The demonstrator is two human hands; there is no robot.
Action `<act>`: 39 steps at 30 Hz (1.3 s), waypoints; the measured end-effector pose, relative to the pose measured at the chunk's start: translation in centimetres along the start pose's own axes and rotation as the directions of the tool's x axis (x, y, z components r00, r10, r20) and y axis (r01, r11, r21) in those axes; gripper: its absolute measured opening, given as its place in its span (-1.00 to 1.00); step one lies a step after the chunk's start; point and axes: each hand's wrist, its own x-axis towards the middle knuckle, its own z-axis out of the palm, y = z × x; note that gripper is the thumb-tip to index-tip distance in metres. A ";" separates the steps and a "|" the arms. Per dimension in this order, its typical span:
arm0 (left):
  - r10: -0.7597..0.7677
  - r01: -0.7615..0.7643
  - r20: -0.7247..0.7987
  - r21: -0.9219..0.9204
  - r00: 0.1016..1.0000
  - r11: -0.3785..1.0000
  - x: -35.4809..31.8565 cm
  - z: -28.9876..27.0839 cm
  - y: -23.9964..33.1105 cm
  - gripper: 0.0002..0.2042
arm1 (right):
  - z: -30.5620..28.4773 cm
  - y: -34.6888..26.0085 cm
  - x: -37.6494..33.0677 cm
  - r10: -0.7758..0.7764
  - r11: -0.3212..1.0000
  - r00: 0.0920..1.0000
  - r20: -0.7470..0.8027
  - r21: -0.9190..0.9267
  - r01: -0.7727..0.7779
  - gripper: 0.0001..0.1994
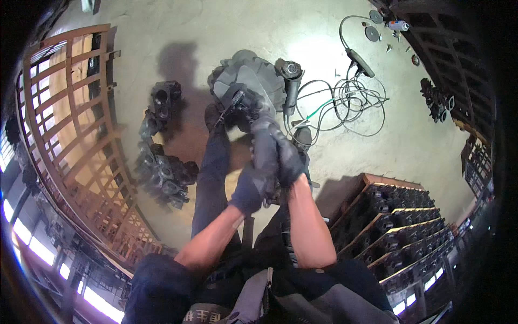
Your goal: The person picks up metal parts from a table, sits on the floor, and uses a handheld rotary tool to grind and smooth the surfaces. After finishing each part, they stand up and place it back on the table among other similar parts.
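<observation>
A long, dark, cylindrical tool lies between the person's legs, pointing away from the body, its far end meeting a dark casting on a round, lobed base. The gloved left hand has its fingers wrapped around the rear; the gloved right hand grasps the body further forward — blur hides the exact finger placement.

The tool looks rigid and fairly heavy, so a two-handed hold on its barrel seems sound, clear of the far end. The casting (blurred at its edges) is probably dense, hard and not easily broken; its thicker body should give a surer hold than its thin projections.

Textures vary: smooth, matt grey on the base, knobbly dark metal with round openings in the loose castings at left, rust-brown bars in the lattice rack, and limp, looping cables on the pale floor.
</observation>
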 end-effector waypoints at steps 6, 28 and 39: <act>0.368 -0.294 -0.073 0.468 0.927 0.833 -0.9 9.2 -3.8 -0.45 | -5.1 -5.4 -5.5 -0.295 0.795 0.954 0.055 -0.540 0.277 -0.57; 0.851 -0.471 0.510 0.786 0.129 -0.400 28.1 -15.8 -6.6 -0.49 | -26.5 -24.3 30.9 -0.778 -0.154 0.622 0.085 -0.986 -0.058 -0.43; 0.880 -0.560 0.425 0.791 0.214 -0.246 28.8 -15.4 -6.0 -0.64 | -34.7 -5.7 21.5 -0.356 -0.766 0.673 0.648 -0.615 0.187 -0.72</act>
